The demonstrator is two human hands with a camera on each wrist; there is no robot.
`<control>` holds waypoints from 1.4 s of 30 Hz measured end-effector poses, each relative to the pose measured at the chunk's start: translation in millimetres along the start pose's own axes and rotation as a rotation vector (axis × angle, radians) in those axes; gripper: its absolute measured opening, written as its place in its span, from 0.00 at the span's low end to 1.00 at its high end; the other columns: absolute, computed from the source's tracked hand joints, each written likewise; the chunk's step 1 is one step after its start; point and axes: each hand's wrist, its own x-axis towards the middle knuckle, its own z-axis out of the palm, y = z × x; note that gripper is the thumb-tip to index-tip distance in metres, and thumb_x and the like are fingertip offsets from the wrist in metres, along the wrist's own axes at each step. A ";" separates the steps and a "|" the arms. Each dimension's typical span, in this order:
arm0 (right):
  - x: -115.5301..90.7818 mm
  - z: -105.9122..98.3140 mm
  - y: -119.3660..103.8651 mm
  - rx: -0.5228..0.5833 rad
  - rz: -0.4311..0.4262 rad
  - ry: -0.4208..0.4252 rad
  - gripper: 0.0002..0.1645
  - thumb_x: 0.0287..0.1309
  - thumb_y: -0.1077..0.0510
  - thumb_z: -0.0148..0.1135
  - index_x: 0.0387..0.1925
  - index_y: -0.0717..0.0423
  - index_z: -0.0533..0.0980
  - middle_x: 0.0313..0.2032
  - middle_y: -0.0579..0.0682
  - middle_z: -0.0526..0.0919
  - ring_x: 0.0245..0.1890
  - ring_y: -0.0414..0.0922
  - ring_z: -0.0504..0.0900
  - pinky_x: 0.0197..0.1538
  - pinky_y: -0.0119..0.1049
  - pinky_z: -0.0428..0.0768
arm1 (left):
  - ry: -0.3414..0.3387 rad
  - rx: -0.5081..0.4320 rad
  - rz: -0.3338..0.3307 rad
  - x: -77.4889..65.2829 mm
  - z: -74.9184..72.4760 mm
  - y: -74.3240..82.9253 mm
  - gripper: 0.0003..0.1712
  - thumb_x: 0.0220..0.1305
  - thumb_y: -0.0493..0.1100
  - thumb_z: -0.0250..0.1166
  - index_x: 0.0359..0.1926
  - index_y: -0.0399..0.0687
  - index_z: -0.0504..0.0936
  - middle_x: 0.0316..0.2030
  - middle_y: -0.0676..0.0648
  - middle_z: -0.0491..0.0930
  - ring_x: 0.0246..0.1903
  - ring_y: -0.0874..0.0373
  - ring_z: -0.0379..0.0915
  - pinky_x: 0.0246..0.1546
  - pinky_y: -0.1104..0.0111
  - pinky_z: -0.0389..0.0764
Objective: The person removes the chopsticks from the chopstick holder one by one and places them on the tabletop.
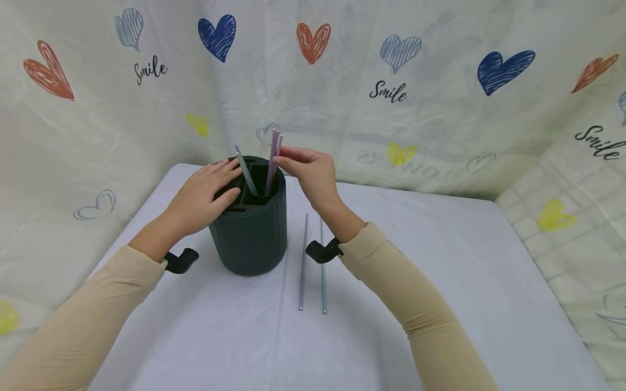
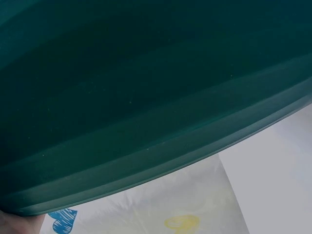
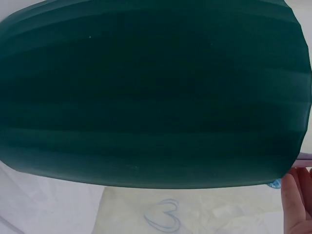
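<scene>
A dark green ribbed holder [image 1: 250, 239] with a divided top stands on the table. My left hand [image 1: 205, 190] rests on its rim from the left, fingers extended over the top. At the right of the holder, my right hand [image 1: 310, 171] pinches a slim purple stick [image 1: 279, 145] between thumb and fingers. Close beside it, a second purple stick [image 1: 271, 155] stands in the same compartment. Pale blue sticks [image 1: 246, 170] lean left in that compartment. The holder's wall [image 2: 146, 97] fills most of the left wrist view. In the right wrist view, fingertips [image 3: 294, 200] show beside the holder.
On the white-covered table [image 1: 415, 282], a purple stick [image 1: 303, 266] and a pale blue stick [image 1: 323, 282] lie apart, right of the holder. A light curtain [image 1: 342, 119] printed with hearts hangs behind the table. My right forearm passes over the lying blue stick.
</scene>
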 end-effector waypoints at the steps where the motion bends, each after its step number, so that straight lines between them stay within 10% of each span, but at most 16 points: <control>1: 0.0 0.9 0.1 0.004 0.001 0.004 0.18 0.55 0.59 0.73 0.47 0.63 0.85 0.45 0.57 0.89 0.44 0.40 0.88 0.54 0.37 0.86 | 0.000 0.000 0.001 0.1 0.1 0.1 0.32 0.77 0.50 0.47 0.75 0.40 0.60 0.77 0.40 0.54 0.78 0.43 0.44 0.79 0.47 0.44; 16: -1.6 -2.5 -13.3 0.091 -0.037 0.010 0.15 0.58 0.64 0.69 0.46 0.70 0.84 0.38 0.52 0.90 0.37 0.36 0.89 0.55 0.37 0.85 | -0.001 0.000 0.008 2.1 0.7 2.0 0.32 0.77 0.50 0.47 0.75 0.40 0.60 0.77 0.41 0.54 0.78 0.43 0.44 0.79 0.48 0.44; 42: -18.8 -34.4 -116.1 0.312 -0.316 0.104 0.10 0.55 0.71 0.69 0.40 0.70 0.85 0.32 0.52 0.90 0.37 0.47 0.90 0.50 0.41 0.87 | -0.006 -0.003 0.006 0.6 -2.7 5.1 0.32 0.77 0.49 0.46 0.75 0.39 0.60 0.77 0.39 0.54 0.78 0.42 0.44 0.79 0.48 0.45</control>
